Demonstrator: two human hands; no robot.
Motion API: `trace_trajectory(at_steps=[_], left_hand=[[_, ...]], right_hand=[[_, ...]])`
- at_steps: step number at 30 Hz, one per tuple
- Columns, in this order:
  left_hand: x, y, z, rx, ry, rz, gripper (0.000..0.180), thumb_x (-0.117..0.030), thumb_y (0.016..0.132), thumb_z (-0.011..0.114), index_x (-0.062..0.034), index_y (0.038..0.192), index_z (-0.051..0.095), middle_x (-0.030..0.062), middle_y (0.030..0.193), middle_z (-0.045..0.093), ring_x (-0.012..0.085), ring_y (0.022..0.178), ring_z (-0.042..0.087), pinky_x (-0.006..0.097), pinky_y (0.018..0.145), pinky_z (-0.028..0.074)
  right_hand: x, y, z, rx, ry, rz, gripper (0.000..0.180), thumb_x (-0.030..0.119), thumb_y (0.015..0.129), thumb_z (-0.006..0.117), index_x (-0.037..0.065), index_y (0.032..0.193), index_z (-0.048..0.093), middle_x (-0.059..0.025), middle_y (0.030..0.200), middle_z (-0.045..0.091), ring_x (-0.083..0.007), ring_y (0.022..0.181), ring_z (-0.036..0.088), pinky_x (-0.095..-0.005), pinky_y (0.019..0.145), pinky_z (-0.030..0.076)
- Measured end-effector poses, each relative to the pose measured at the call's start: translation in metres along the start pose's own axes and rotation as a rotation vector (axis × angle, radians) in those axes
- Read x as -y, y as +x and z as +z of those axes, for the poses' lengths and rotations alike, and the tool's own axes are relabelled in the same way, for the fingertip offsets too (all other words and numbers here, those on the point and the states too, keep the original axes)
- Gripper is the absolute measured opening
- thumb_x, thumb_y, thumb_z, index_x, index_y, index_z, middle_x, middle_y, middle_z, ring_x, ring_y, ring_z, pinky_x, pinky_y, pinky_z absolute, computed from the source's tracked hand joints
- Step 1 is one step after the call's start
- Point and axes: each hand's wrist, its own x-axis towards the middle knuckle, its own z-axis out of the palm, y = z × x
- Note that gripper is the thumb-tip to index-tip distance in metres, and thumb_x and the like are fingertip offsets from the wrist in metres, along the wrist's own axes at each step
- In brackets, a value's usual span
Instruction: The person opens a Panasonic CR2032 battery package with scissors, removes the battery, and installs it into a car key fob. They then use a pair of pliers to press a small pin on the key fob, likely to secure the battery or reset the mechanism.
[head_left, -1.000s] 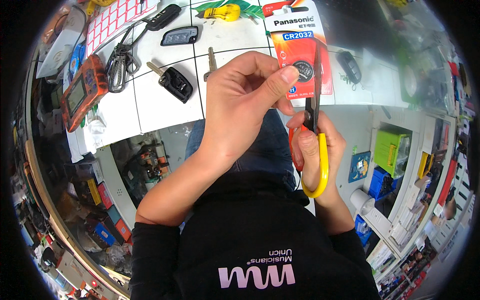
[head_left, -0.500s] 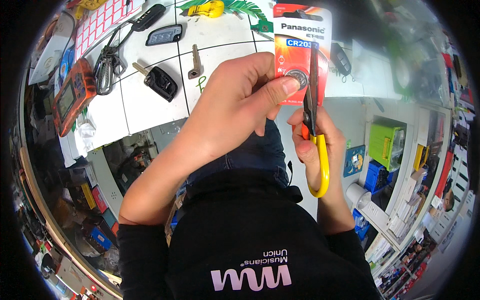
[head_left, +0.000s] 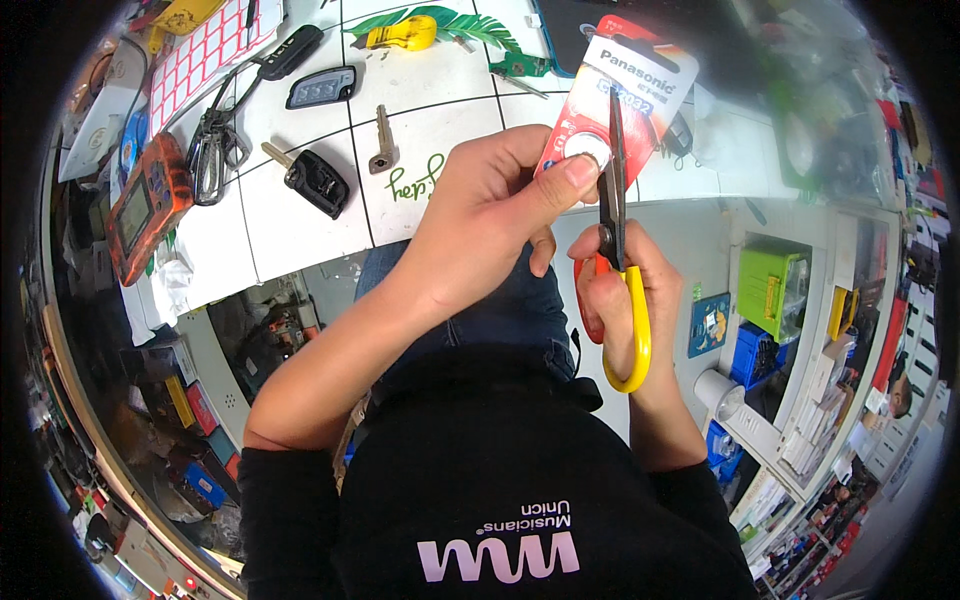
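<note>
A red and white blister card (head_left: 645, 80) with a round coin battery (head_left: 587, 147) is pinched at its lower left between the thumb and fingers of my left hand (head_left: 485, 205). It tilts to the right above the table edge. Scissors (head_left: 638, 335) with yellow and red handles are gripped in my right hand (head_left: 662, 285). Their dark blades point up across the card's front, just right of the battery; whether they are cutting into it I cannot tell. Glare whitens the battery's face. My left fingertips behind the card are hidden.
On the white tiled table (head_left: 290, 235) lie an opened black flip key (head_left: 318, 185), a grey key fob (head_left: 322, 88), a loose key blade (head_left: 382, 145) and an orange handheld device (head_left: 150, 208). A yellow tool (head_left: 405, 33) sits farther back. Shelves with a green bin (head_left: 772, 285) stand at right.
The card has tilted clockwise and shifted slightly right at its top. The scissors' blades have moved a little left, and the red handle shows more. Both hands keep their hold.
</note>
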Motion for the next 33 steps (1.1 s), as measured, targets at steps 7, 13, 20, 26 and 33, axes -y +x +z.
trace_trajectory(at_steps=[7,13,20,26,33], left_hand=[[0.004,0.000,-0.007,0.154,0.118,-0.040,0.027,-0.023,0.089,0.054,0.0013,0.097,0.060,-0.0004,0.066,0.051,0.0052,0.047,0.044,0.019,0.042,0.036],[0.000,-0.001,-0.006,0.166,0.198,-0.044,0.029,-0.026,0.089,0.055,0.0021,0.092,0.059,0.0033,0.074,0.055,0.0055,0.051,0.047,0.019,0.040,0.037],[-0.016,0.011,-0.020,0.333,0.370,-0.103,0.029,-0.026,0.088,0.056,0.0018,0.081,0.059,-0.0008,0.057,0.046,0.0061,0.044,0.042,0.021,0.040,0.033],[-0.001,0.009,-0.002,0.136,-0.010,-0.121,0.028,-0.027,0.089,0.055,0.0003,0.083,0.059,0.0014,0.065,0.051,0.0055,0.050,0.046,0.020,0.042,0.041],[0.020,-0.003,0.010,0.077,0.145,0.049,0.025,-0.023,0.092,0.050,-0.0006,0.081,0.055,0.0005,0.062,0.054,0.0047,0.049,0.049,0.019,0.042,0.040]], right_hand=[[-0.002,-0.001,-0.012,0.132,0.133,-0.037,0.065,0.059,0.063,0.071,0.006,0.095,0.052,0.0040,0.063,0.041,-0.0047,0.056,0.035,-0.0200,0.051,0.025],[0.001,-0.004,-0.010,0.056,0.048,-0.010,0.050,0.049,0.071,0.071,0.005,0.087,0.054,0.0010,0.059,0.045,-0.0067,0.054,0.041,-0.0206,0.050,0.031],[0.009,-0.008,-0.015,0.025,-0.223,-0.052,0.059,0.061,0.078,0.055,0.002,0.081,0.054,0.0043,0.053,0.041,-0.0028,0.042,0.037,-0.0179,0.039,0.026],[0.006,-0.006,-0.010,-0.046,-0.159,0.024,0.035,0.033,0.076,0.071,0.002,0.079,0.056,-0.0012,0.057,0.051,-0.0073,0.053,0.045,-0.0217,0.049,0.037],[-0.002,0.002,-0.011,0.070,0.001,-0.047,0.054,0.044,0.068,0.075,0.001,0.093,0.052,0.0000,0.066,0.048,-0.0063,0.056,0.042,-0.0199,0.051,0.035]])
